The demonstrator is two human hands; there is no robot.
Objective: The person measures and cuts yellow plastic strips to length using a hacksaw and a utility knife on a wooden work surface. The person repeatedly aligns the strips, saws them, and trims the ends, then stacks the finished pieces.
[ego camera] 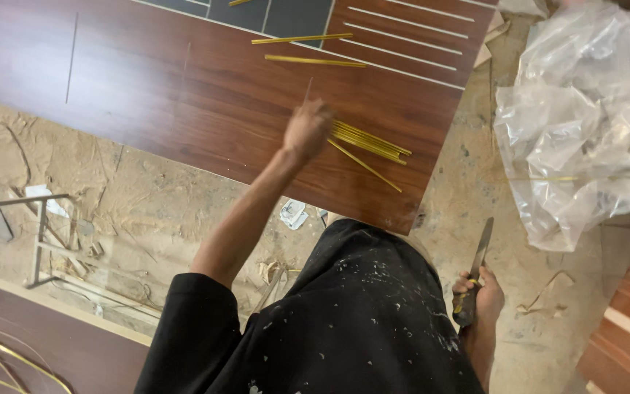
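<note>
Five fingers of the left hand point(306, 130) curled shut — blurred, so gripping what could not be told — right beside a bundle of thin brass strips point(370, 141) near the front right corner of the dark wooden panel point(184, 87). Right hand point(480, 300) off the panel's edge, clenched around the handle of a long flat file point(475, 266), blade pointing away. Two more brass strips point(304, 49) farther back; crumpled clear plastic sheet point(585, 117) on the dusty floor point(147, 211).

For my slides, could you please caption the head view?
Left hand on brass strips on a wood panel; right hand holding a knife.
</note>
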